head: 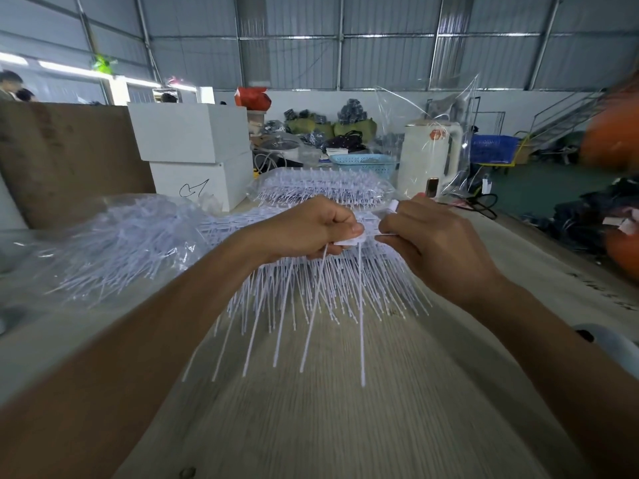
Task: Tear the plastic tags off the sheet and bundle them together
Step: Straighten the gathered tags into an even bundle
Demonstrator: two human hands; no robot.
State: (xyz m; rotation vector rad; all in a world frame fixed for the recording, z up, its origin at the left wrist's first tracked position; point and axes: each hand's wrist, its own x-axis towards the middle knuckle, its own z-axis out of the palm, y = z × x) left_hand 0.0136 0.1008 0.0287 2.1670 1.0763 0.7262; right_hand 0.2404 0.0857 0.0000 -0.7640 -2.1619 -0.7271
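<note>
A sheet of white plastic tags (377, 285) lies on the table in front of me, its thin tails fanning toward me. My left hand (304, 229) grips a small bundle of torn-off tags (311, 326) by their heads, with their long tails hanging down. My right hand (432, 236) pinches the head end of a tag at the sheet's top edge, close against my left thumb. The tag heads inside both hands are mostly hidden by the fingers.
A clear bag of loose tags (114, 247) lies at the left. More tag sheets (321, 186) are stacked behind my hands. White boxes (193, 146), a blue basket (363, 164) and a white kettle (428, 157) stand further back. The pale wooden table (328, 426) stretches toward me.
</note>
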